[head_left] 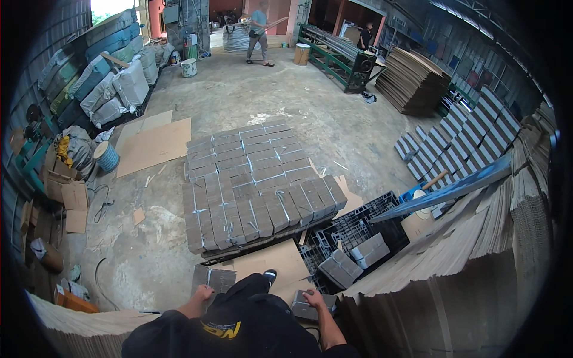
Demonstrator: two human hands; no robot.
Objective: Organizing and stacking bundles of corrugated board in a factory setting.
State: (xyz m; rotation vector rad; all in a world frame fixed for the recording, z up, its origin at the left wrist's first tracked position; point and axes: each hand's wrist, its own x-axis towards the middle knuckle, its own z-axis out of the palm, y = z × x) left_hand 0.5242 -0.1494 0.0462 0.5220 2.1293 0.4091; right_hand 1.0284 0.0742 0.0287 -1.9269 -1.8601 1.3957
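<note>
My left hand (204, 292) is closed at the near edge of a grey-brown bundle of cardboard pieces (222, 279), where its pale strap crosses. A second strapped bundle (303, 308) hangs by my right leg, with my right hand (313, 298) closed at its top. Just ahead stands a broad, low stack of similar bundles (248, 182), laid side by side and bound with light straps. Both held bundles are apart from each other, and my body partly hides the right one.
Right of the stack lies a black plastic pallet (316, 250) with two loose bundles (340, 268). Tall cardboard sheets (441, 256) rise at my right, beneath a blue beam (441, 190). A flat cardboard sheet (156, 146) lies at left. A person (259, 33) carries something long far ahead.
</note>
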